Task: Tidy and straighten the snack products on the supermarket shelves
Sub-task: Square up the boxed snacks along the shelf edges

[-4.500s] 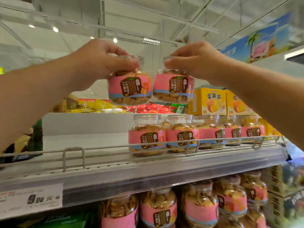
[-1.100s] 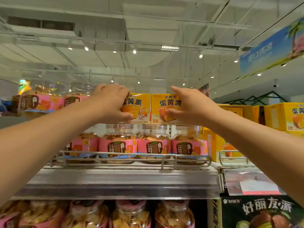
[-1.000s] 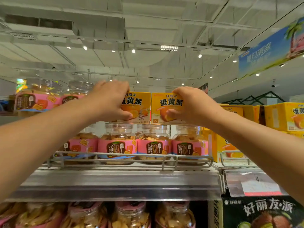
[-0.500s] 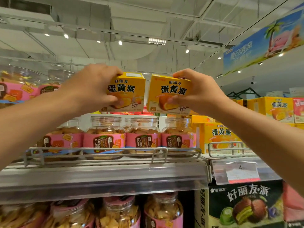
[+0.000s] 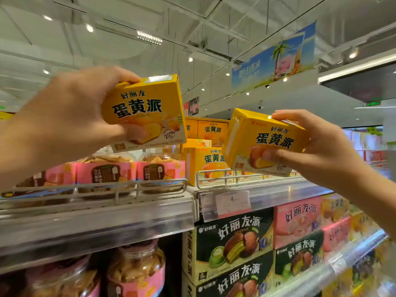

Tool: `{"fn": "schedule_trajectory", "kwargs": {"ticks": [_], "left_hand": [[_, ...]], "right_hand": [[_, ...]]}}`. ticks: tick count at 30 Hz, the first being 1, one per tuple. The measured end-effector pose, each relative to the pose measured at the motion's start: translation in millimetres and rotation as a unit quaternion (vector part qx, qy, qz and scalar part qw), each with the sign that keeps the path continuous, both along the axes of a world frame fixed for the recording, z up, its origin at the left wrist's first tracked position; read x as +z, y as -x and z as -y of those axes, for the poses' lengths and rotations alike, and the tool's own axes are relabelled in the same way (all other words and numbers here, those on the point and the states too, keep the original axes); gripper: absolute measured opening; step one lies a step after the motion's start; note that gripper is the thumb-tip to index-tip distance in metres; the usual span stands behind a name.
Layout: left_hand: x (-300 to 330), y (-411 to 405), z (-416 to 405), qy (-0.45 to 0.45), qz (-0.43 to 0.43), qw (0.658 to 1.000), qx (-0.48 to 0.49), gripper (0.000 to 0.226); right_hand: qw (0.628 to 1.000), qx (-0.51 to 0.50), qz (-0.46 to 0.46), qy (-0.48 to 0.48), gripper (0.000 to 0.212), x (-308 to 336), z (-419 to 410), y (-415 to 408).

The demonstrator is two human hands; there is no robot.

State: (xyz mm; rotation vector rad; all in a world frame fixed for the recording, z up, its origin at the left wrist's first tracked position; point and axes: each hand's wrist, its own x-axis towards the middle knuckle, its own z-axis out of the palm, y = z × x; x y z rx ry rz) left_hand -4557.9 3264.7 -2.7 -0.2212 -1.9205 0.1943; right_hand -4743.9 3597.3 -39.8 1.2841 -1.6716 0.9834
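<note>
The left hand (image 5: 70, 116) is gripping a yellow pie box (image 5: 145, 112) up in the air, thumb lying across its front, fingers curling over its top edge. The right hand (image 5: 321, 146) is pinching a second yellow box (image 5: 263, 142), tilted and lower, just in front of the top shelf (image 5: 278, 189) on the right. Behind it, more yellow boxes (image 5: 212, 161) are standing stacked behind a wire rail (image 5: 218, 174). To the left, pink-labelled cookie jars (image 5: 107, 172) are sitting in a row on the neighbouring shelf. Below, green and pink pie cartons (image 5: 233, 239) are filling the right bay, with more jars (image 5: 137, 273) showing at lower left. Overhead, white ceiling panels with spot lights are stretching away, and a blue banner (image 5: 274, 58) is hanging at far right.
</note>
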Motion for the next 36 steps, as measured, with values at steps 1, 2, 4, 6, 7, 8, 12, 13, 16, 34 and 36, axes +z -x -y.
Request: {"fn": "schedule_trajectory", "kwargs": {"ticks": [1, 2, 4, 6, 7, 8, 12, 13, 16, 34, 36], "left_hand": [[-1.4, 6.8, -4.0, 0.000, 0.005, 1.000, -0.004, 0.071], [-3.0, 13.7, -8.4, -0.001, 0.011, 1.000, -0.005, 0.073], [-6.6, 28.2, -18.9, -0.002, 0.018, 1.000, -0.003, 0.077], [-9.1, 42.7, -32.6, 0.009, 0.017, 1.000, 0.010, 0.078], [-10.0, 49.3, -40.1, 0.013, 0.015, 1.000, 0.017, 0.078], [-10.6, 55.8, -48.2, 0.018, 0.013, 0.999, 0.024, 0.078], [-13.7, 79.2, -83.5, 0.034, 0.004, 0.998, 0.057, 0.079], [-14.4, 84.8, -91.8, 0.042, 0.003, 0.997, 0.067, 0.080], [-18.2, 95.4, -111.3, 0.046, 0.011, 0.994, 0.103, 0.083], [-9.8, 70.9, -126.8, 0.075, 0.047, 0.976, 0.199, 0.075], [-9.3, 68.7, -123.9, 0.074, 0.061, 0.974, 0.204, 0.077]], "right_hand": [[1.000, -0.015, -0.004, -0.002, 0.064, -3.8, -8.9, 6.4], [1.000, -0.025, -0.009, -0.005, 0.065, -6.8, -17.3, 12.9], [0.999, -0.034, -0.016, -0.016, 0.069, -10.8, -31.5, 26.7], [0.999, -0.032, -0.023, -0.021, 0.070, -12.8, -44.0, 43.0], [0.999, -0.028, -0.028, -0.021, 0.069, -13.5, -49.8, 51.9], [0.999, -0.021, -0.032, -0.019, 0.068, -13.9, -55.0, 61.3], [0.999, 0.029, -0.035, -0.024, 0.065, -13.8, -70.7, 99.0], [0.998, 0.041, -0.034, -0.026, 0.066, -13.7, -74.1, 108.8], [0.997, 0.069, -0.035, -0.031, 0.066, -12.6, -82.7, 134.9], [0.990, 0.039, -0.107, -0.084, 0.059, 104.3, 7.2, 156.3], [0.987, 0.028, -0.107, -0.113, 0.059, 103.6, 20.2, 161.8]]}}
